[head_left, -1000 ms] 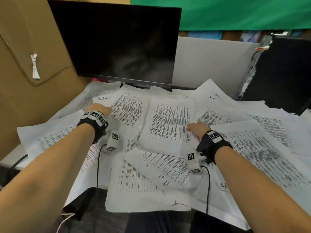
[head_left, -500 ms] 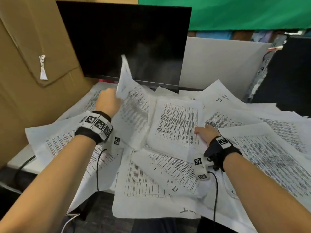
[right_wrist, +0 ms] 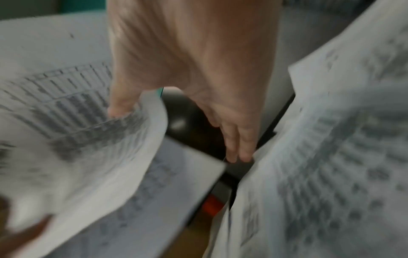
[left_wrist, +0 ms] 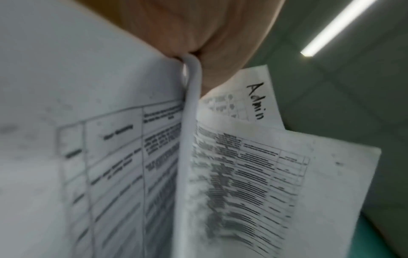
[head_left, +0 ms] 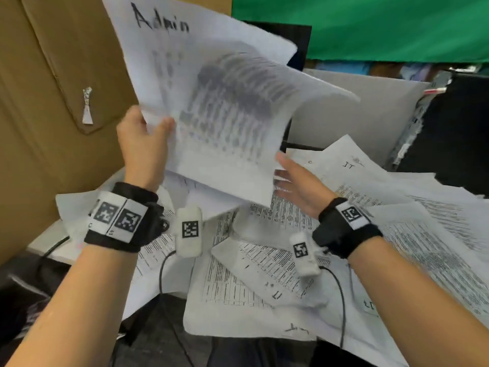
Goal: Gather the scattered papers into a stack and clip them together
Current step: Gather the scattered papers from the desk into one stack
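While most of the scattered papers [head_left: 264,282] lie overlapping on the bench [head_left: 45,239], a few sheets are already in the air in front of the monitor [head_left: 301,46]. The left hand [head_left: 144,147] pinches these lifted sheets [head_left: 211,102] at their lower left edge, thumb on the printed face and fingers behind; the left wrist view shows at least two sheets caught together in that grip, bowing apart below it. The top sheet bears the handwritten word "Admin". Held by one edge only, the paper sags and curls, which is probably why the right hand [head_left: 299,186] is up beside it: its fingers are straight and spread, holding nothing, with the thumb touching or just about touching the lower right edge of the lifted sheets, as the right wrist view suggests. My reading is that it is there to steady the floppy side so the sheets can be squared.

Below the monitor the remaining papers spread to both sides, some hanging over the near edge of the bench, others marked "IT". No clip shows in any view. Gathering has barely begun; the pile on the bench far outnumbers what is held. A brown cardboard panel [head_left: 53,75] stands left of the monitor.
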Motion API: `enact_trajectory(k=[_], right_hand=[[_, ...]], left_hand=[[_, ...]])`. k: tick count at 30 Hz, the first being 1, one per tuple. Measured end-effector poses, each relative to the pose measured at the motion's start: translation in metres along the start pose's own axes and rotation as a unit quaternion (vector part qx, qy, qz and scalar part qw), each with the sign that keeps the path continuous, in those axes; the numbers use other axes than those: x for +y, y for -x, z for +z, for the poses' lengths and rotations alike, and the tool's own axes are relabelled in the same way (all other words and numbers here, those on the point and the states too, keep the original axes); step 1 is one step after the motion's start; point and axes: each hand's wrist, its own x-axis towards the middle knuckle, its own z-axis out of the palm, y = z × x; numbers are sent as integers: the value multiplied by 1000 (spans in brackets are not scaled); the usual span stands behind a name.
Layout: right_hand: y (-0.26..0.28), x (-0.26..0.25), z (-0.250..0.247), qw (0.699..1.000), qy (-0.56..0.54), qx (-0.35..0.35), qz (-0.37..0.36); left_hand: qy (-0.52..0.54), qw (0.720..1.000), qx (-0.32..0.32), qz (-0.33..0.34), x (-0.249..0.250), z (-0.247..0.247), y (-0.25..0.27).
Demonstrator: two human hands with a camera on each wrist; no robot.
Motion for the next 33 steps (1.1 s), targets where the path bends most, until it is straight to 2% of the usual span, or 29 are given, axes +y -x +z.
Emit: enact_trajectory(k=[2, 3, 4, 6, 7, 9, 11, 13, 18, 20, 23, 26, 27, 30, 31, 32, 33], right_hand=[[1, 0, 21, 999, -19, -36, 21], [2, 2, 30, 998, -36, -19, 39], [-3, 9, 33, 997, -56, 8, 56], [-13, 25, 33, 993, -60, 55, 86], [-21, 34, 32, 990, -62, 73, 103], [-46, 63, 19, 982, -55, 105, 148], [-55, 80, 13, 975, -44, 121, 183], [-51, 85, 16, 974, -25, 130, 184], [-58, 94, 16, 979, 6, 139, 150], [-59, 98, 16, 978, -2, 149, 146], [-58, 98, 17, 979, -17, 146, 144], [-55, 96, 17, 981, -16, 135, 137], [-54, 95, 17, 982, -13, 127, 138], [-52, 94, 17, 983, -9, 114, 141], [-50, 94, 17, 983, -12, 113, 141], [-51, 94, 17, 983, -16, 115, 140], [-49, 94, 17, 983, -17, 118, 139]], left_hand=[[17, 993, -76, -94, -15, 1, 15], [11, 985, -96, -140, -23, -2, 21], [-16, 982, -82, -172, -34, -10, 25], [-86, 975, 18, -205, -56, -36, 25], [-115, 966, 71, -219, -71, -54, 24], [-169, 936, 126, -281, -96, -88, 25], [-226, 894, 129, -364, -123, -115, 32], [-290, 862, 110, -401, -137, -128, 44], [-392, 826, 81, -396, -142, -129, 53], [-361, 850, 66, -379, -147, -133, 52], [-323, 891, 65, -313, -153, -140, 54], [-327, 911, 39, -250, -139, -132, 56], [-340, 907, 17, -249, -136, -128, 55], [-386, 856, -99, -331, -128, -119, 56], [-394, 849, -117, -334, -124, -118, 55], [-396, 852, -122, -319, -117, -116, 53], [-401, 865, -120, -275, -107, -115, 51]])
